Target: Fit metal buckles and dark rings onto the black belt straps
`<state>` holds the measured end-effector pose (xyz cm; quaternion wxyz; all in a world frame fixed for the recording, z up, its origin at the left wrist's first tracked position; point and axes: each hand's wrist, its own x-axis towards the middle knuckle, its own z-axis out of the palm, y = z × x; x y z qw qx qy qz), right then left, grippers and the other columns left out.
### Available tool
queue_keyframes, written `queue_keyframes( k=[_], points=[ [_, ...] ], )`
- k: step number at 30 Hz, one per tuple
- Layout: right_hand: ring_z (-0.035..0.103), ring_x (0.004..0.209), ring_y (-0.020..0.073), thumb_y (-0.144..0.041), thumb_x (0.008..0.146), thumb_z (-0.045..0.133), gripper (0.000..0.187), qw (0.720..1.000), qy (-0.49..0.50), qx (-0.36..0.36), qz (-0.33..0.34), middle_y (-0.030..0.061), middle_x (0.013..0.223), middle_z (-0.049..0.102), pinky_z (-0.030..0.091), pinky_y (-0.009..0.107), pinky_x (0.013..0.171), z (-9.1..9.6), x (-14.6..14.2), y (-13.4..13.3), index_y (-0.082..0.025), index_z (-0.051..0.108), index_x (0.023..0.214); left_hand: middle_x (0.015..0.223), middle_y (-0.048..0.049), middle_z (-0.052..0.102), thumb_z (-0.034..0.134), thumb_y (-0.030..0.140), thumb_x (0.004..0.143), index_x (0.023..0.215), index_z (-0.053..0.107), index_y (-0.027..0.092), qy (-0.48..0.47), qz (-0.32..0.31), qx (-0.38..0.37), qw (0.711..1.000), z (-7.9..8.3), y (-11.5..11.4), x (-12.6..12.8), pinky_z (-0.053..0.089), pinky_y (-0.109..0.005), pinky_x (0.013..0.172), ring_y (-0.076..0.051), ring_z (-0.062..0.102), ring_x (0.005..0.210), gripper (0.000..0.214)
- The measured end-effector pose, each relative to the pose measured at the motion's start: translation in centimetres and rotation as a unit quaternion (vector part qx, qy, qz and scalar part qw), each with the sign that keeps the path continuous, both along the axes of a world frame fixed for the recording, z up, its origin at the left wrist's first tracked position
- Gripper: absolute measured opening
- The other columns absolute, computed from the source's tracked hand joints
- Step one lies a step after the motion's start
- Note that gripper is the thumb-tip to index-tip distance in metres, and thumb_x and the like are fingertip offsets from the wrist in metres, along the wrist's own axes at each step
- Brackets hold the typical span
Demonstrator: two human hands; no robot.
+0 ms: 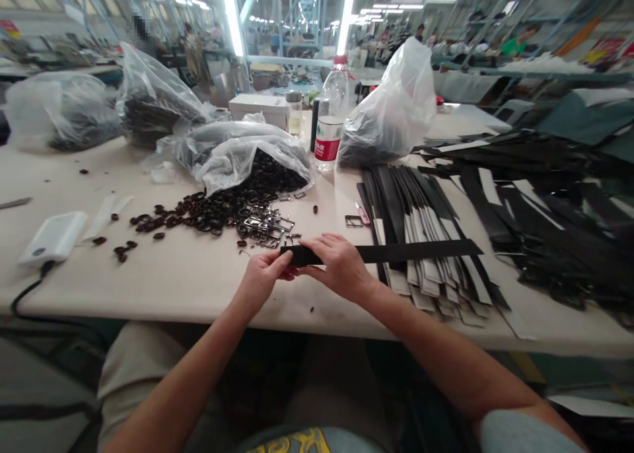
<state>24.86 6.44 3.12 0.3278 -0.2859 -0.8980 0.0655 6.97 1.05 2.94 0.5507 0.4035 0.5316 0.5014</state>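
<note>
Both my hands grip the left end of a long black strap [421,250] just above the table's near edge. My left hand [265,275] pinches the strap's tip, fingers closed. My right hand [337,263] lies over the strap beside it, fingers curled round it. The strap runs right across a stack of black straps with white backing [421,215]. Just beyond my hands lie several metal buckles [267,227] and a heap of dark rings [218,209] spilling from an open plastic bag [238,156].
A water bottle [331,119], a small jar [294,113] and a white box [257,108] stand at the back. Filled plastic bags [391,109] sit around them. A white power bank [53,236] with a cable lies left. More black straps [555,215] cover the right.
</note>
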Motion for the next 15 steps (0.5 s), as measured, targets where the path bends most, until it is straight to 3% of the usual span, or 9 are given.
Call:
queue_keyframes(
  k=[5, 10, 15],
  points=[
    [0.068, 0.097, 0.0300, -0.037, 0.085, 0.084, 0.047, 1.000, 0.014, 0.005, 0.019, 0.0134, 0.108, 0.072, 0.050, 0.043, 0.090, -0.2, 0.2, 0.3, -0.011, 0.064, 0.118, 0.071, -0.0042, 0.073, 0.078, 0.054, 0.071, 0.081, 0.076, 0.013, 0.038, 0.008, 0.016, 0.999, 0.0, 0.1, 0.0, 0.057, -0.027, 0.063, -0.016, 0.066, 0.063, 0.042],
    [0.069, 0.090, 0.0294, -0.037, 0.087, 0.080, 0.040, 1.000, -0.009, 0.018, -0.014, 0.0122, 0.099, 0.073, 0.052, 0.041, 0.084, -0.9, 0.4, 0.3, -0.010, 0.065, 0.112, 0.069, -0.0072, 0.074, 0.075, 0.057, 0.073, 0.080, 0.077, 0.013, 0.132, 0.012, 0.047, 0.990, -0.2, 0.9, -0.5, 0.055, -0.028, 0.060, -0.019, 0.067, 0.061, 0.044],
    [0.068, 0.096, 0.0282, -0.026, 0.083, 0.081, 0.039, 1.000, 0.011, -0.007, -0.027, 0.0106, 0.104, 0.072, 0.053, 0.038, 0.085, -1.4, 0.9, 0.8, -0.012, 0.064, 0.115, 0.070, -0.0084, 0.074, 0.079, 0.060, 0.069, 0.082, 0.076, 0.013, 0.102, 0.020, 0.025, 0.994, 0.4, 1.4, -1.0, 0.055, -0.030, 0.061, -0.021, 0.070, 0.063, 0.049]
  ],
)
